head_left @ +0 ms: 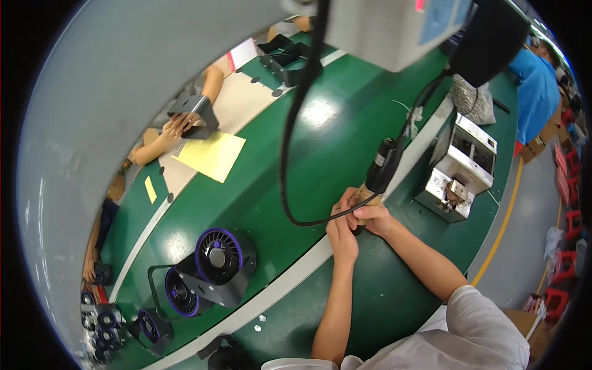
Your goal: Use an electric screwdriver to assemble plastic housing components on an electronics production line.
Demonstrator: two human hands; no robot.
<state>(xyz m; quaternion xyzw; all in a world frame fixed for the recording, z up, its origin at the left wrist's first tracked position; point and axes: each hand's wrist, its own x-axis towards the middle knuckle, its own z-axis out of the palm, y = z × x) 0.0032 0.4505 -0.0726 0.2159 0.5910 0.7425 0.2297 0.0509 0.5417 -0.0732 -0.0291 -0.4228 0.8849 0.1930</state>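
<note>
My two bare hands meet right of centre, over a long green tabletop (265, 203) edged by a pale grey strip (288, 277). My left hand (341, 229) and my right hand (375, 217) are both closed around a slim, upright tool with a black upper body and a tan lower section (383, 165). The tool leans slightly, its black body rising above my fingers and its dark lower end showing just beneath them; my fingers hide most of the tan part. A thin black cable (285, 185) hangs in a wide loop to the left of the tool and crosses in front of my hands.

To my right, near my forearm, stands an open, silver metal box-shaped machine (468, 160). Beyond it lies a clear plastic bag of small greyish pieces (473, 102). To my left, well apart from my hands, are three round black fans with purple rims, in dark grey housings: one large and facing up (219, 256), one just beside it (180, 293), and one nearer the lower edge (148, 325). Across the table, a co-worker's hands (176, 126) hold a dark grey, angular bracket (206, 116) beside a yellow sheet (216, 154).
</note>
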